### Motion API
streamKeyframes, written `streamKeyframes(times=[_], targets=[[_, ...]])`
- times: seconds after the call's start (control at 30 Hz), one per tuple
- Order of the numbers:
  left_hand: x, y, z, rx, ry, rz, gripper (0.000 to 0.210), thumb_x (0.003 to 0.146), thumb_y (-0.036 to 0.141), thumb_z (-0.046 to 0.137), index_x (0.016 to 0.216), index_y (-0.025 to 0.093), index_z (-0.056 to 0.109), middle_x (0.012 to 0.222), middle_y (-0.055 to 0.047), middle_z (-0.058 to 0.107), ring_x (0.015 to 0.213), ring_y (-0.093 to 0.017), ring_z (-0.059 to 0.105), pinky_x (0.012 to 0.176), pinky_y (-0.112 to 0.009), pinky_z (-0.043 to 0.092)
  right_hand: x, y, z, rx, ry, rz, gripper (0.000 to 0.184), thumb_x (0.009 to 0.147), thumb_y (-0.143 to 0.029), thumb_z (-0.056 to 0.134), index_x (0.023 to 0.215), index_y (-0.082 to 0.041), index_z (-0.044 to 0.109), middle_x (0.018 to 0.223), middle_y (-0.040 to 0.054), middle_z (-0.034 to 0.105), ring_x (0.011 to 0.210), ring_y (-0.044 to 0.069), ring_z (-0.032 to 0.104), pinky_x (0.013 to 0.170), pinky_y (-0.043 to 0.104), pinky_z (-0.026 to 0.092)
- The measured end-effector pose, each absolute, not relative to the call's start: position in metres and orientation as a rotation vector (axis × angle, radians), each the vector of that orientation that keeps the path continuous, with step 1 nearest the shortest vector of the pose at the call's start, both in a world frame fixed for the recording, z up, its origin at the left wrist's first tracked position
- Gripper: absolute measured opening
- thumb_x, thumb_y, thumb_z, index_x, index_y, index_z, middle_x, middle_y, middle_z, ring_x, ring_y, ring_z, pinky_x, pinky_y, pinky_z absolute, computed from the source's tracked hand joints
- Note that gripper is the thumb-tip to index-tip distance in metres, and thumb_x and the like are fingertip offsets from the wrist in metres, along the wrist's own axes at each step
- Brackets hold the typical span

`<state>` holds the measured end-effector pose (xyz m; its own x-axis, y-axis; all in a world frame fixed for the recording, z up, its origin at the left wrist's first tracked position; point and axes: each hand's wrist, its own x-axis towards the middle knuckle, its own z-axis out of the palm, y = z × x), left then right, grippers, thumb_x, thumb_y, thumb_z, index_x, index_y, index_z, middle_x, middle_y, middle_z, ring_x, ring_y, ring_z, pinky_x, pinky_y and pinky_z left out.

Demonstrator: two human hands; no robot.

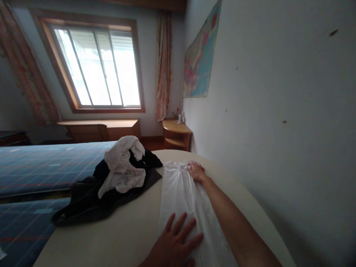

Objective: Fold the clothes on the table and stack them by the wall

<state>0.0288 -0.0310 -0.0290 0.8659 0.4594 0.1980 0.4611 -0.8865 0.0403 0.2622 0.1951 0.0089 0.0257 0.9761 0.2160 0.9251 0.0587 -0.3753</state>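
Rests the right hand (197, 172) palm down at the far right corner of the white cloth (176, 196), with the forearm slanting in from the lower right, long and nearly straight. Bends the right fingers close together over the gathered end; cannot tell whether pinching the cloth or only pressing. Holds the left hand (176, 243) palm down over the near part, fingers spread well apart and pointing forward; cannot tell how firmly touching. Has the cloth lying lengthwise on the table (125, 233), just right of a dark garment (89, 204) with a white garment (119, 161) bunched on top. Has a map (201, 55) on the wall (264, 85), with print too blurred to read.
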Motion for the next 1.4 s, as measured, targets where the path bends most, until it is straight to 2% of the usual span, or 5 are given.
streamKeyframes(times=[0.17,0.43,0.8,1.13,1.4], targets=[[0.029,-0.030,-0.032,-2.988,-0.720,-0.342,0.070,0.098,0.054,0.046,0.158,0.039,0.012,0.165,-0.007,0.018,0.147,-0.037,0.026,0.112,-0.062,0.031,0.259,0.186,-0.001,-1.751,-1.941,0.004,0.049,0.098,-0.028,0.035,0.144,-0.014,0.042,0.157,0.0136,0.033,0.146,0.023,0.023,0.119,0.041,0.021],[0.029,-0.030,-0.030,-2.877,-0.685,-0.373,0.066,0.098,0.059,0.043,0.156,0.037,0.021,0.162,-0.011,0.027,0.143,-0.035,0.036,0.110,-0.055,0.034,0.260,0.191,-0.011,-1.683,-2.068,0.045,0.057,0.087,-0.008,0.032,0.143,-0.002,0.040,0.151,0.0191,0.042,0.144,0.019,0.030,0.120,0.036,0.023],[0.031,-0.024,-0.039,-2.553,-0.567,-0.506,0.052,0.102,0.050,0.043,0.152,0.039,0.032,0.153,-0.006,0.045,0.136,-0.028,0.045,0.111,-0.045,0.032,0.272,0.207,-0.003,-1.882,-2.157,0.206,0.056,0.097,-0.036,0.035,0.149,-0.016,0.042,0.160,0.0095,0.032,0.149,0.028,0.022,0.119,0.049,0.018],[0.028,-0.029,-0.028,-2.867,-0.673,-0.357,0.064,0.099,0.060,0.040,0.156,0.040,0.021,0.163,-0.007,0.024,0.145,-0.034,0.033,0.110,-0.054,0.035,0.244,0.168,0.022,-1.920,-2.075,0.041,0.054,0.101,-0.031,0.027,0.151,-0.015,0.039,0.163,0.0104,0.026,0.150,0.023,0.020,0.120,0.039,0.016],[0.034,-0.035,-0.008,-3.043,-0.821,-0.249,0.066,0.091,0.047,0.059,0.151,0.039,0.033,0.160,-0.006,0.032,0.144,-0.037,0.033,0.111,-0.062,0.032,0.203,0.081,0.009,-1.819,-2.326,0.405,0.073,0.091,-0.076,0.033,0.154,-0.041,0.028,0.167,0.0058,0.008,0.149,0.045,-0.003,0.110,0.073,0.002]])
